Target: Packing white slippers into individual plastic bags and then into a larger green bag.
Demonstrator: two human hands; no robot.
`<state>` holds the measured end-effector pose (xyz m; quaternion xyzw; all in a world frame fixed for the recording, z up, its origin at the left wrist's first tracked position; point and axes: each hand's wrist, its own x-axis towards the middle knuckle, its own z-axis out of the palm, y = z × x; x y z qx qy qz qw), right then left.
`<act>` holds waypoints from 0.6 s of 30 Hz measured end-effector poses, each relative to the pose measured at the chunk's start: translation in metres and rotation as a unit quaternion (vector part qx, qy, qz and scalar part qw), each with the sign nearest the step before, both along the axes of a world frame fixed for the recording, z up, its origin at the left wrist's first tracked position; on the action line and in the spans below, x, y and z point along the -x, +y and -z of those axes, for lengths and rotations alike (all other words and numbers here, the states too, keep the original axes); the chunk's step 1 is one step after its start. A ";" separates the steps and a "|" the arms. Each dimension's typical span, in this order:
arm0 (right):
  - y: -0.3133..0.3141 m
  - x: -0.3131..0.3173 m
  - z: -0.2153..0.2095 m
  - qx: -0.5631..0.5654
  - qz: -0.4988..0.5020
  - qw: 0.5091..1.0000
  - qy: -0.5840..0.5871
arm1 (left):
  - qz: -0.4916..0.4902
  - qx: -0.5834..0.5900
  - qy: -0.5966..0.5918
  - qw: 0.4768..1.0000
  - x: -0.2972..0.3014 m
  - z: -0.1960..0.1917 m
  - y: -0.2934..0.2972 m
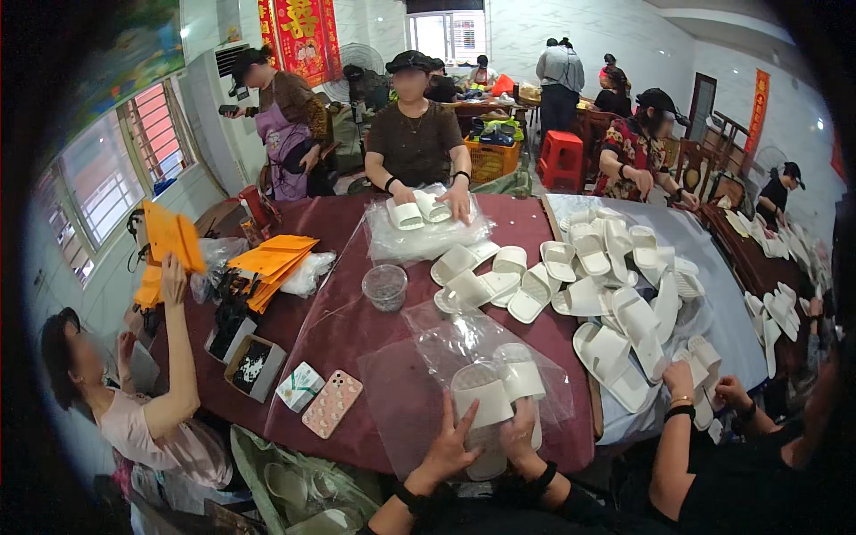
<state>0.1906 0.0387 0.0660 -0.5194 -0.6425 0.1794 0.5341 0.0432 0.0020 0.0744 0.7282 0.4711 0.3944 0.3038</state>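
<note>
A pair of white slippers lies in front of me at the table's near edge, on sheets of clear plastic bag (392, 392). My left hand (448, 446) rests against the left slipper (481, 397), its fingers stretched and spread along the strap's side. Between the two slippers, my right hand (519, 433) grips the right slipper (521, 376) by its inner side, with the fingertips partly hidden. The bag's film spreads beyond the toes and to both sides; whether the slippers are inside it I cannot tell.
A heap of white slippers (615, 267) covers the right side. Left stand a phone (334, 404), a small white box (300, 386), a clear tub (385, 287) and orange sheets (272, 260). Across from me a person handles slippers on stacked bags (428, 236). Co-workers' hands work close on my right.
</note>
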 end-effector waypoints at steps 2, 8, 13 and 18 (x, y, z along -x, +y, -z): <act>0.001 -0.001 0.001 -0.004 0.030 0.999 -0.016 | 0.011 -0.023 0.029 0.999 0.004 0.014 0.002; 0.018 -0.008 0.030 0.010 0.099 0.995 -0.015 | 0.020 -0.011 0.017 1.000 0.000 0.032 0.003; 0.026 -0.009 0.046 -0.009 0.162 0.986 -0.023 | 0.059 0.017 0.053 0.997 -0.004 0.017 0.002; 0.027 -0.009 0.056 0.170 0.036 0.982 0.071 | -0.044 -0.107 0.081 0.990 -0.003 0.050 0.014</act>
